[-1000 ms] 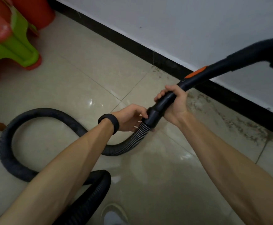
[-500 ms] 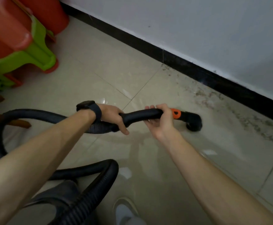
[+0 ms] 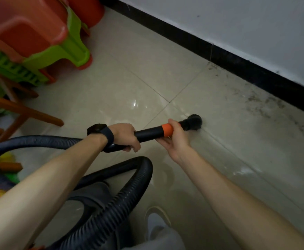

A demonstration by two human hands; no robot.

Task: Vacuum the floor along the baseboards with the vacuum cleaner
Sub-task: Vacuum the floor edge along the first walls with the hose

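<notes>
**Grip.** My left hand (image 3: pixel 127 137) is clenched over the top of the black wand (image 3: pixel 147 133) at its rear bend, where the ribbed hose (image 3: pixel 39 141) joins. I judge that this hand carries and steers. My right hand (image 3: pixel 174 139) cups the wand from beneath at the orange collar (image 3: pixel 166 129) with the thumb over the top, a hold set far forward to aim the round nozzle (image 3: pixel 194 121).

**Position.** The nozzle is low over the floor tile (image 3: pixel 138 65), near a grout line and well short of the black baseboard (image 3: pixel 237 65). The grey dust band (image 3: pixel 261 103) lies along the baseboard, to the right of the nozzle and apart from it, so I judge that strip not yet done. The hose loops back under my left forearm to the canister (image 3: pixel 91 197), which sits close, probably for slack.

**Not established.**
- Whether the nozzle mouth touches the tile.
- My right fingertips, which are hidden under the wand.
- Most of the canister, which is covered by hose and arm.
- The stacked plastic stools (image 3: pixel 39 37), which are cut off at the top left.
</notes>
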